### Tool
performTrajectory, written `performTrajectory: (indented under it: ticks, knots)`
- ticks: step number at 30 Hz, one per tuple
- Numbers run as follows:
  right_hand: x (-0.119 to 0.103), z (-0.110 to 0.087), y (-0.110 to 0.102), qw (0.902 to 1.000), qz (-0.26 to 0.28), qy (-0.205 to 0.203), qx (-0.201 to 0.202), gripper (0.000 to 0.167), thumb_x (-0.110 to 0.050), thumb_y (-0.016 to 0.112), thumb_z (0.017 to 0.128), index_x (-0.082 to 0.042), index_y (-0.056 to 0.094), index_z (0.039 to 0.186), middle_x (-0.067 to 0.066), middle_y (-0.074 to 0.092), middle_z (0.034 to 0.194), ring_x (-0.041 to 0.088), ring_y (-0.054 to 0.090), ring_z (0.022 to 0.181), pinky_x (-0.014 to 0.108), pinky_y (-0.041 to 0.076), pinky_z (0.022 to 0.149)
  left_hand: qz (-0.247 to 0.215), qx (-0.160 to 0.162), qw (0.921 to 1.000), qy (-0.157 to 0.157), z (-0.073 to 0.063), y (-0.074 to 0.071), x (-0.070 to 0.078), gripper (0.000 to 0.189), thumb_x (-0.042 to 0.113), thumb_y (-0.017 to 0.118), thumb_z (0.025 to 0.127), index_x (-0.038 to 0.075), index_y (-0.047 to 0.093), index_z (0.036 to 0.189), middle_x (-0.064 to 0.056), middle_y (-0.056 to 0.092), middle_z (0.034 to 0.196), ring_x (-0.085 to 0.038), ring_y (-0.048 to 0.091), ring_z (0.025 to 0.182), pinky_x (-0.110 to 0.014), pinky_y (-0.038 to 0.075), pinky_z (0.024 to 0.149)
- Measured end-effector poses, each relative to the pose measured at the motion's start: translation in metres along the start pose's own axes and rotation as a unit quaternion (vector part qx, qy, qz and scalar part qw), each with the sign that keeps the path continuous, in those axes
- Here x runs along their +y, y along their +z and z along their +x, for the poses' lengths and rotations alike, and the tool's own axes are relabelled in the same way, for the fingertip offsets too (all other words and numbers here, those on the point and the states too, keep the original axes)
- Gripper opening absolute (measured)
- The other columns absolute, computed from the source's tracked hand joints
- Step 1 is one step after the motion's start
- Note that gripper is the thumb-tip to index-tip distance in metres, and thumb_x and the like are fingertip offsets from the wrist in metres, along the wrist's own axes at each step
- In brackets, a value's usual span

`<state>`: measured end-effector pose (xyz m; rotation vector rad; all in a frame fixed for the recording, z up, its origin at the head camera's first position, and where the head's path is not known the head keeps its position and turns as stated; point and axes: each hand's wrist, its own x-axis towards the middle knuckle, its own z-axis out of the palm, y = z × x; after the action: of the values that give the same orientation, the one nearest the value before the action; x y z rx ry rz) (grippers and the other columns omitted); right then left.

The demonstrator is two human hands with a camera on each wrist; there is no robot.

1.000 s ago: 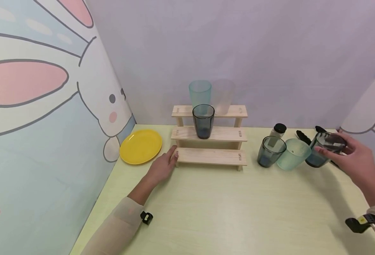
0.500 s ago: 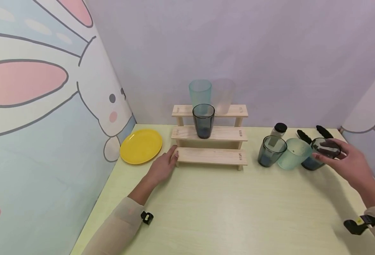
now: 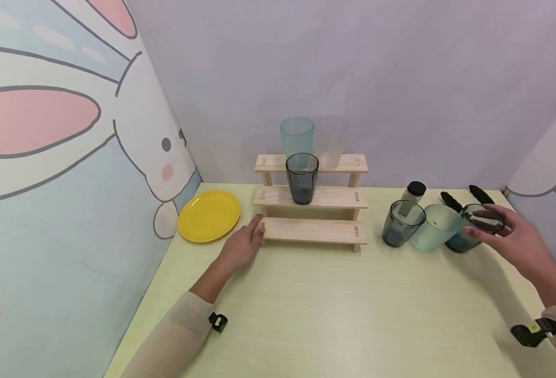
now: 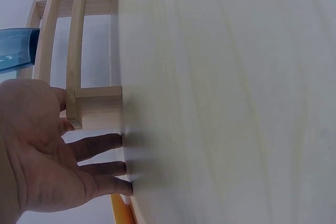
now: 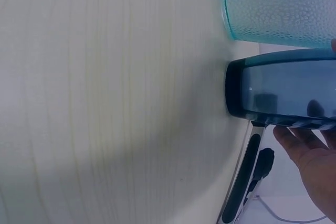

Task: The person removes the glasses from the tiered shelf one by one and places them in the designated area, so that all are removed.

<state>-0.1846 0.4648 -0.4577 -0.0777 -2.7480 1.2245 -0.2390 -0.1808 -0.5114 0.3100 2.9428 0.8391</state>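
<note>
My right hand (image 3: 484,223) grips a dark smoky cup (image 3: 462,240) near its rim, at the right of the table, tilted beside a frosted teal cup (image 3: 436,228). In the right wrist view the dark cup (image 5: 283,90) has its base at the tabletop, the teal cup (image 5: 278,9) lies above it, and my right hand (image 5: 310,156) is under its rim. My left hand (image 3: 251,236) rests flat, fingers straight, against the left end of a three-step wooden shelf (image 3: 313,231). The left wrist view shows my left hand's fingers (image 4: 105,166) touching the table by the shelf (image 4: 94,108).
On the shelf stand a dark cup (image 3: 301,178), a teal cup (image 3: 296,136) and a clear frosted cup (image 3: 331,139). A yellow plate (image 3: 209,216) lies at its left. Another dark cup (image 3: 400,224), a black-capped bottle (image 3: 412,194) and black tongs (image 3: 452,202) sit at the right.
My right hand has brought the dark cup down and slightly left, close to the frosted teal cup. My left hand has stayed at the shelf's end.
</note>
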Motion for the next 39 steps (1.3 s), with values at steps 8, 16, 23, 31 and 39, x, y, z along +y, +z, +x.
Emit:
performTrajectory:
  ticks: [8,16,23,31,39]
  knots:
    - [-0.004,-0.002,-0.003,0.9998,-0.015,-0.009,-0.010,0.098,-0.034,0.077,0.106,-0.011,0.014,0.179,-0.013,0.058,0.156,-0.031,0.044,0.114,-0.003,0.040,0.081,-0.010,-0.013,0.9998,-0.008,-0.002,-0.003,0.007,0.068,0.062,0.029,0.118,0.026,0.033,0.176,-0.028,0.059,0.159,-0.056,0.051,0.152,-0.070,0.045,0.119]
    - [-0.038,-0.004,-0.006,0.9980,-0.061,0.001,0.015,0.089,-0.044,0.059,0.114,-0.022,0.004,0.180,0.025,0.022,0.182,0.054,0.028,0.166,0.065,0.037,0.128,-0.006,-0.016,0.9998,-0.012,-0.003,-0.004,0.011,0.067,0.059,0.030,0.119,0.025,0.030,0.177,-0.025,0.058,0.163,-0.051,0.050,0.155,-0.067,0.043,0.123]
    - [-0.074,0.001,0.000,0.9955,-0.079,-0.032,0.041,0.091,-0.045,0.064,0.110,-0.020,0.011,0.180,0.022,0.023,0.182,0.057,0.010,0.169,0.083,0.013,0.126,0.004,0.003,0.9999,0.010,0.001,0.003,-0.003,0.075,0.070,0.023,0.115,0.028,0.033,0.176,-0.028,0.065,0.153,-0.054,0.058,0.146,-0.069,0.049,0.114]
    - [-0.118,0.013,0.021,0.9911,-0.061,-0.108,0.047,0.086,-0.039,0.073,0.106,-0.023,0.028,0.177,0.024,0.036,0.178,0.053,0.025,0.167,0.078,0.020,0.128,0.012,0.007,0.9999,0.006,0.013,0.018,-0.022,0.076,0.074,0.023,0.113,0.031,0.034,0.175,-0.023,0.067,0.152,-0.047,0.060,0.147,-0.065,0.050,0.116]
    - [-0.163,0.027,0.054,0.9894,-0.025,-0.142,0.015,0.097,-0.036,0.085,0.099,-0.022,0.029,0.177,0.020,0.042,0.176,0.049,0.045,0.157,0.064,0.036,0.127,0.009,0.004,1.0000,-0.001,0.020,0.024,-0.030,0.085,0.082,0.019,0.109,0.031,0.034,0.175,-0.024,0.068,0.151,-0.047,0.063,0.144,-0.067,0.051,0.114]
